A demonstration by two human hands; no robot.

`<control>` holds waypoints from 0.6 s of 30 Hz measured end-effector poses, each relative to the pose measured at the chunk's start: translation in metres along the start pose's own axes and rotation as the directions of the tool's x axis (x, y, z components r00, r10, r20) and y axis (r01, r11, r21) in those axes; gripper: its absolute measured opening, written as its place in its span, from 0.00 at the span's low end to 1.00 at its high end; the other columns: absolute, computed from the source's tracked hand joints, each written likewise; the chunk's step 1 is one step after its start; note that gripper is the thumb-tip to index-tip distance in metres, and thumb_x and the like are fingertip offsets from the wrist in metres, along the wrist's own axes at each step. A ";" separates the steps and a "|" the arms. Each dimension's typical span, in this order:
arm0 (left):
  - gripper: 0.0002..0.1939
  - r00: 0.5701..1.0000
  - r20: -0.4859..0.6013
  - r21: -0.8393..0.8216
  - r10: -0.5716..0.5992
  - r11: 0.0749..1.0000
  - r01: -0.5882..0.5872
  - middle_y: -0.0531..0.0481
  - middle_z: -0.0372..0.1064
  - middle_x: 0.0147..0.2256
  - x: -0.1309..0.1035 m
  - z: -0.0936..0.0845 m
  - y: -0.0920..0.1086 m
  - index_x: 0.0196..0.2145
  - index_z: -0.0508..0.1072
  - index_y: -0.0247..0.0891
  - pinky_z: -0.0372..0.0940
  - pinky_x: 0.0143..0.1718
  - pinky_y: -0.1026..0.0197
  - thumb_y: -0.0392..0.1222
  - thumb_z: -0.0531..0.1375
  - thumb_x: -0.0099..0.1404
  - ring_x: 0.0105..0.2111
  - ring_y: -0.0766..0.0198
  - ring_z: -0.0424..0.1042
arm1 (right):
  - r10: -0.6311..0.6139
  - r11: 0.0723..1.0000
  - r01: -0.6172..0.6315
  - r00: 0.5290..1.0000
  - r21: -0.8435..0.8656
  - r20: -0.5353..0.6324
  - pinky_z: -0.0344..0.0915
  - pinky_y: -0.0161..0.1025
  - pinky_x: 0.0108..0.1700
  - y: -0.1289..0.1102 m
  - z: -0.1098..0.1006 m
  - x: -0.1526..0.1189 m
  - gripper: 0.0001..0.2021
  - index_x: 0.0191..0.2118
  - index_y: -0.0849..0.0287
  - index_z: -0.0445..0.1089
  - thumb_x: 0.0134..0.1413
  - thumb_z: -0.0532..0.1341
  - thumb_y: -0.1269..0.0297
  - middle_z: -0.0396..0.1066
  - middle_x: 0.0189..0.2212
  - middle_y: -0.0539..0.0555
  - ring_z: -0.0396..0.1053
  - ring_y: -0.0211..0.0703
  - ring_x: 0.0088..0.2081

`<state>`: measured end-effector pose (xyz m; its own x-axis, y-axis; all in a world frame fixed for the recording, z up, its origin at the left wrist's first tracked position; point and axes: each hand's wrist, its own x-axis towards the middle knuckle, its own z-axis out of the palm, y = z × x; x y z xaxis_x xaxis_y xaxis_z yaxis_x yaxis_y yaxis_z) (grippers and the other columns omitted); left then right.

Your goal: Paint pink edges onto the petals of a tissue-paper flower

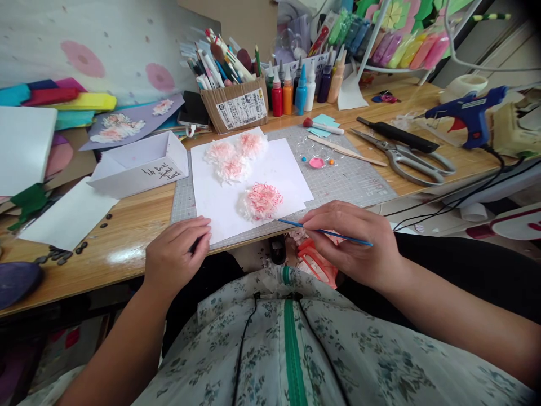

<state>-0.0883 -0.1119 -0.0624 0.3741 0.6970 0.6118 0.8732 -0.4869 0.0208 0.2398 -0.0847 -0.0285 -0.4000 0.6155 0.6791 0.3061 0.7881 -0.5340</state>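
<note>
Pinched in my right hand (353,239) is a thin blue paintbrush (321,230), its tip touching the lower edge of a pink-tinted ruffled flower (262,201). That flower lies near the front of a white sheet (207,197). Behind it on the same sheet sit three paler ruffled flowers (234,168). My left hand (180,248) rests at the sheet's front left corner, fingers curled together; whether anything is under them is hidden. Right of the sheet, a pink blob of paint (316,163) lies on clear plastic.
Around the sheet are a grey cutting mat (359,183), a white paper box (139,169), scissors (406,158), a wooden stick (346,150) and a blue glue gun (469,115). Behind stand a cardboard brush box (240,107) and paint bottles (301,90). Black pebbles (61,255) lie left.
</note>
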 end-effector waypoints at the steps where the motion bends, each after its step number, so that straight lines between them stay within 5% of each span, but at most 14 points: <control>1: 0.08 1.000 -0.002 0.001 0.001 1.000 -0.001 0.44 0.79 0.42 0.000 0.000 0.000 0.39 0.75 0.38 0.73 0.48 0.54 0.29 0.64 0.63 0.43 0.54 0.79 | 0.006 1.000 -0.006 1.000 0.001 -0.001 0.74 0.41 0.40 0.000 -0.001 0.000 0.11 0.39 0.55 0.72 0.54 0.63 0.79 0.79 0.34 0.54 0.77 0.43 0.37; 18: 0.09 1.000 0.000 -0.005 -0.010 1.000 0.010 0.46 0.79 0.42 0.000 -0.002 0.000 0.40 0.74 0.40 0.73 0.48 0.53 0.30 0.63 0.64 0.44 0.55 0.79 | 0.058 0.998 -0.058 0.998 0.016 -0.010 0.75 0.41 0.40 -0.005 -0.004 0.001 0.11 0.38 0.53 0.73 0.54 0.62 0.78 0.79 0.32 0.52 0.77 0.42 0.35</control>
<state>-0.0885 -0.1129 -0.0611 0.3655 0.7019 0.6113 0.8752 -0.4827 0.0310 0.2411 -0.0878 -0.0231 -0.3727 0.6603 0.6519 0.3149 0.7509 -0.5805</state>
